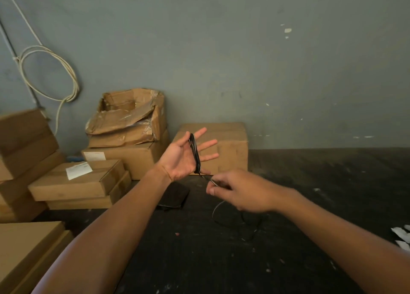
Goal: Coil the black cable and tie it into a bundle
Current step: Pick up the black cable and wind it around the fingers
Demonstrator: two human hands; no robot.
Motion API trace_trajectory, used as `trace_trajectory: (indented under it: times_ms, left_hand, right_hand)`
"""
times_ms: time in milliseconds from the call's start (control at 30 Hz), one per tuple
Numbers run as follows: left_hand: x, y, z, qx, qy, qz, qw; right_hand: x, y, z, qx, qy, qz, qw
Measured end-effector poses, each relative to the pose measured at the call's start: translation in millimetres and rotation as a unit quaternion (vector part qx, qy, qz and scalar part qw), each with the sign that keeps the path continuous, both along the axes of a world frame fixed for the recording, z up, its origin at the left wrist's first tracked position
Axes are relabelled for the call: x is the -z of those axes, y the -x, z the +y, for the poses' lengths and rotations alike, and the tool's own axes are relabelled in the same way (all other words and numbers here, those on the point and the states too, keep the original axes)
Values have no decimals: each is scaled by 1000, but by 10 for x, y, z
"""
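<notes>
My left hand [185,157] is raised palm up with its fingers spread. Several turns of the thin black cable [195,155] are wound around those fingers. From the coil's lower end the cable runs down to my right hand [236,192], which pinches it between thumb and fingers just below and to the right of the left hand. The loose rest of the cable hangs under the right hand and lies in curves on the dark floor [288,238].
Cardboard boxes [224,148] are stacked along the grey wall behind and to the left. A torn open box [128,116] sits on top of one stack. A white cable loop [50,71] hangs on the wall. A dark flat item [173,196] lies on the floor.
</notes>
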State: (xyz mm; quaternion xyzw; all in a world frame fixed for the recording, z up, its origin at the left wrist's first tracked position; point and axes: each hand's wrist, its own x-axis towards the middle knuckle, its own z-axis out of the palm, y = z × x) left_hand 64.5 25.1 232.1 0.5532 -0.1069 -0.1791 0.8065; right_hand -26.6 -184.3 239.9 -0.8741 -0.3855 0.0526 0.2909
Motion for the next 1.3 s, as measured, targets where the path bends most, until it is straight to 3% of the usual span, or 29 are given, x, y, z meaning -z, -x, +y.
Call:
trace_trajectory:
  times_ms: [200, 367, 600, 833, 1000, 1200, 1300]
  left_hand:
    - [193, 74, -36, 42, -61, 10, 997]
    - [306, 246, -206, 158, -140, 8, 977]
    - [191, 533, -390, 304, -113, -12, 946]
    - [-143, 634, -440, 371, 19, -60, 927]
    - [-314, 509, -448, 302, 85, -91, 945]
    - [-382, 225, -187, 124, 71, -55, 988]
    - [-282, 139, -74, 76, 71, -36, 994]
  right_hand:
    - [-626, -223, -141, 25, 38, -98, 994]
    - [-984, -495, -196, 42, 2, -154, 987]
    - [-789, -876, -393, 52, -133, -85, 986]
    - [150, -1061, -447, 77, -338, 135, 928]
    - [777, -757, -61, 115, -368, 208, 899]
    - [998, -429, 210, 69, -298, 225, 925]
    - [940, -408, 227, 52, -250, 184, 949]
